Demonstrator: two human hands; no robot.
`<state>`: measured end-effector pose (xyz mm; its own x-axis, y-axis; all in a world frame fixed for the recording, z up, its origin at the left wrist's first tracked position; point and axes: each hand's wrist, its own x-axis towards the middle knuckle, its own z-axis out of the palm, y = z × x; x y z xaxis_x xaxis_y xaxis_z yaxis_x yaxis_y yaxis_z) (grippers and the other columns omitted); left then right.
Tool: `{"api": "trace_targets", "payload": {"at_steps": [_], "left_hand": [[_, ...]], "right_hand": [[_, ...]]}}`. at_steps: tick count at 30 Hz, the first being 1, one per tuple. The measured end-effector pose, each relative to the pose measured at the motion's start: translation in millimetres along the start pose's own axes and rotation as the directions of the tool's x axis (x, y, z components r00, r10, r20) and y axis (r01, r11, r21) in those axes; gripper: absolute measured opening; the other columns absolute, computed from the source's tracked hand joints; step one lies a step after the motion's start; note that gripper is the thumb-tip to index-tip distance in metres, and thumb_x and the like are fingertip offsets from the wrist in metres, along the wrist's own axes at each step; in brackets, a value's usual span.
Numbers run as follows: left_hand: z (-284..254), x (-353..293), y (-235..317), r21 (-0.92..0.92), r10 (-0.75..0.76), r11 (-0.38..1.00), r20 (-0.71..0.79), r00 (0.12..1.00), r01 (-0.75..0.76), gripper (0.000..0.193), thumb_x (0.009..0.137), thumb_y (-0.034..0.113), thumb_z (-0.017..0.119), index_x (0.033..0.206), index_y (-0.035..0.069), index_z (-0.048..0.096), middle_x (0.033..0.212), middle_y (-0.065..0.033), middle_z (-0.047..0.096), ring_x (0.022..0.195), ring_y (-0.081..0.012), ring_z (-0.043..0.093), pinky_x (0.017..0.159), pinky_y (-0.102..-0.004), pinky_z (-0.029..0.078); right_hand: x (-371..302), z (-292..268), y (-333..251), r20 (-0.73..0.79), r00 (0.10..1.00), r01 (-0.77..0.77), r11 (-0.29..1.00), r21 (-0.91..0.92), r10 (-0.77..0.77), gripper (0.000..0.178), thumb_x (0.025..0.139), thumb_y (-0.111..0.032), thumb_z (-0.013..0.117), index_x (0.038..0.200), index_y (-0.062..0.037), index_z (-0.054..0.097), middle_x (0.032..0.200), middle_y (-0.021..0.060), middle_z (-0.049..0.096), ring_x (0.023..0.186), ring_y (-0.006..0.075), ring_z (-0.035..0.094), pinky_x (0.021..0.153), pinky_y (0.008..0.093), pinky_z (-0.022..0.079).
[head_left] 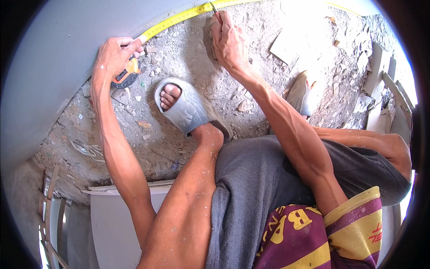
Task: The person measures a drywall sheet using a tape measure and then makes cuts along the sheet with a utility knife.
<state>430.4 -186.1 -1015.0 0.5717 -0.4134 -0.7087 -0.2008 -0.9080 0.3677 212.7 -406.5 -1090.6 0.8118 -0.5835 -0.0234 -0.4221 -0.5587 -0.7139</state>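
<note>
A yellow measuring tape (177,18) runs along the lower edge of a grey panel (71,40), its blade curving toward the upper right. My left hand (114,56) grips the tape's orange and black case (129,73), with the thumb and fingers where the blade comes out. In my right hand (230,42) is a thin, dark, pointed marking tool (213,7). Its tip meets the blade near the panel's edge. Whether it is a pencil or a nail I cannot tell.
My feet in grey slides (183,107) rest on rough ground (179,152) strewn with rubble. A pale flat board piece (284,46) lies beyond my right forearm. Wooden planks (378,71) are piled at the right, and a white board (114,224) lies at lower left.
</note>
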Motion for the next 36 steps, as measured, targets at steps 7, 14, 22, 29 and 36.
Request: {"api": "trace_targets", "payload": {"at_steps": [7, 14, 22, 29, 36], "left_hand": [[0.8, -1.4, -0.8, -0.042, 0.016, 0.999, -0.003, 1.0, -0.016, 0.044, 0.104, 0.047, 0.071, 0.1, 0.006, 0.086, 0.08, -0.0042, 0.077, 0.068, -0.01, 0.065, 0.063, -0.0298, 0.05], [0.8, -0.1, -4.8, -0.001, 0.025, 1.0, -0.011, 1.0, -0.025, 0.044, 0.104, 0.049, 0.072, 0.101, 0.008, 0.086, 0.081, -0.0042, 0.078, 0.067, -0.0101, 0.065, 0.063, -0.0299, 0.051], [0.9, 1.3, -2.8, -0.012, 0.012, 1.0, 0.002, 1.0, -0.012, 0.042, 0.105, 0.047, 0.072, 0.1, 0.008, 0.086, 0.08, -0.0043, 0.077, 0.068, -0.0102, 0.065, 0.063, -0.0301, 0.051], [-0.8, -2.7, 0.8, -0.028, 0.011, 1.0, 0.001, 1.0, -0.011, 0.035, 0.104, 0.04, 0.074, 0.101, 0.007, 0.086, 0.08, -0.0047, 0.077, 0.07, -0.0108, 0.067, 0.065, -0.0307, 0.052], [0.2, -2.1, 0.9, -0.036, 0.025, 0.999, -0.004, 1.0, -0.026, 0.031, 0.103, 0.035, 0.074, 0.1, 0.006, 0.086, 0.081, -0.0056, 0.079, 0.071, -0.0115, 0.069, 0.068, -0.032, 0.054]], "right_hand": [[0.5, 0.3, -0.3, 0.024, 1.0, -0.016, 1.0, -0.012, 0.016, 0.015, 0.112, -0.021, 0.053, 0.119, -0.008, 0.057, 0.089, 0.0213, 0.072, 0.08, 0.0443, 0.072, 0.071, 0.0546, 0.056], [0.2, -1.6, -6.0, 0.026, 0.998, -0.057, 0.998, 0.011, 0.057, 0.015, 0.112, -0.021, 0.053, 0.116, -0.0077, 0.058, 0.085, 0.0232, 0.071, 0.079, 0.0466, 0.071, 0.072, 0.0554, 0.056], [0.5, -0.7, -1.4, -0.001, 1.0, -0.006, 0.999, 0.04, 0.006, 0.016, 0.112, -0.022, 0.053, 0.117, -0.0071, 0.058, 0.086, 0.0245, 0.071, 0.08, 0.048, 0.071, 0.072, 0.0568, 0.055], [-1.3, 2.0, 1.3, 0.025, 1.0, -0.001, 1.0, -0.008, 0.001, 0.018, 0.113, -0.023, 0.051, 0.118, -0.0072, 0.057, 0.093, 0.023, 0.072, 0.083, 0.0466, 0.071, 0.074, 0.0562, 0.056], [-2.1, 1.1, 2.3, 0.066, 0.998, 0.01, 1.0, -0.022, -0.009, 0.021, 0.114, -0.023, 0.051, 0.123, -0.006, 0.058, 0.104, 0.0197, 0.07, 0.091, 0.0426, 0.071, 0.082, 0.0551, 0.056]]}}
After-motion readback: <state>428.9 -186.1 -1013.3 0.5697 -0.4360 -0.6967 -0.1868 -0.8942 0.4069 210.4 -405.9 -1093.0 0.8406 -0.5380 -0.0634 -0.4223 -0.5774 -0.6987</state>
